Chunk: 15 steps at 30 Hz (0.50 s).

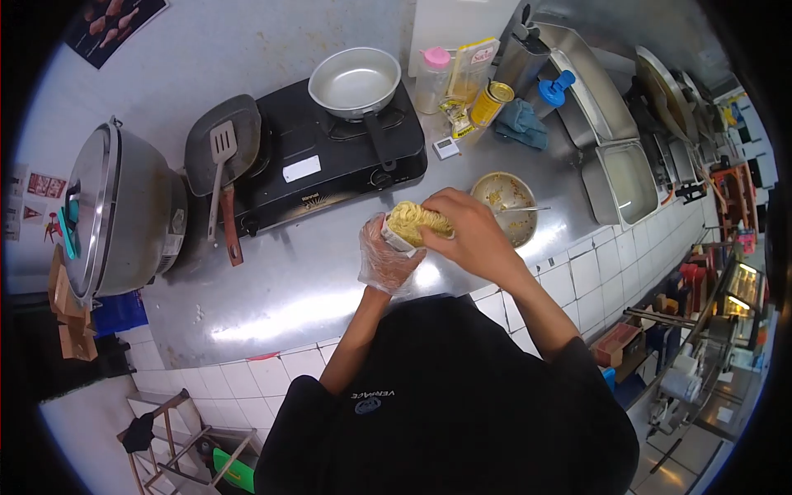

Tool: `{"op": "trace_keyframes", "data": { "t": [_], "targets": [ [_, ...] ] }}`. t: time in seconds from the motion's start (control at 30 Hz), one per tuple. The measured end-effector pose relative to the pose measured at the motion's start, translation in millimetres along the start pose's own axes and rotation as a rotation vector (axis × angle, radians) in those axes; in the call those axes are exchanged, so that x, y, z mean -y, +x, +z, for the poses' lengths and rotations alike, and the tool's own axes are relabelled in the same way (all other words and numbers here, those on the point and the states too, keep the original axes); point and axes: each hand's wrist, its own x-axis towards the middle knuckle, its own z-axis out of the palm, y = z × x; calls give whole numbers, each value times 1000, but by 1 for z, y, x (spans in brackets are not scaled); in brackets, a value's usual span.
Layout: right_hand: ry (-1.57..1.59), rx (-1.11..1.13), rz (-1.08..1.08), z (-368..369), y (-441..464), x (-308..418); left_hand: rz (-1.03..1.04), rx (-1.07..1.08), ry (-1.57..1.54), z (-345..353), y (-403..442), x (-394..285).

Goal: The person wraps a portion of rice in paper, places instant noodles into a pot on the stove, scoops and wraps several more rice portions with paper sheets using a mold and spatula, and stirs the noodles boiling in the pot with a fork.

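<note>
A block of yellow instant noodles [407, 220] is between my hands above the steel counter. My left hand [384, 262], in a clear plastic glove, is closed around the noodles from the left. Part of a white wrapping or holder [398, 242] shows under the block. My bare right hand [472, 233] grips the block's right end, thumb on top. Just right of it stands a metal bowl [497, 176] with bits of food smeared inside. A spoon [528, 209] rests in the bowl, its handle over the right rim.
A silver pan [355, 80] and a dark square pan [221, 124] with a slotted spatula [223, 148] sit on the black gas stove [318, 169]. Behind the bowl are a yellow can [492, 104], a blue cloth [521, 124] and a timer [445, 148]. A large pot [136, 210] stands left.
</note>
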Motion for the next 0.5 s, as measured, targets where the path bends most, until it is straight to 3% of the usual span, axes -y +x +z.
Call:
{"op": "trace_keyframes", "data": {
  "t": [0.2,0.27,0.33,0.5],
  "targets": [
    [166,-15,92,-28,53,1,-96,-96,37,-6,6,9],
    [374,29,144,-38,94,-18,-102,-149,62,-10,7,17],
    [359,76,173,-46,146,-31,-162,-179,-157,-10,2,32],
    [-6,-176,-64,-2,285,-74,-133,-162,23,-18,-7,52]
  ]
}}
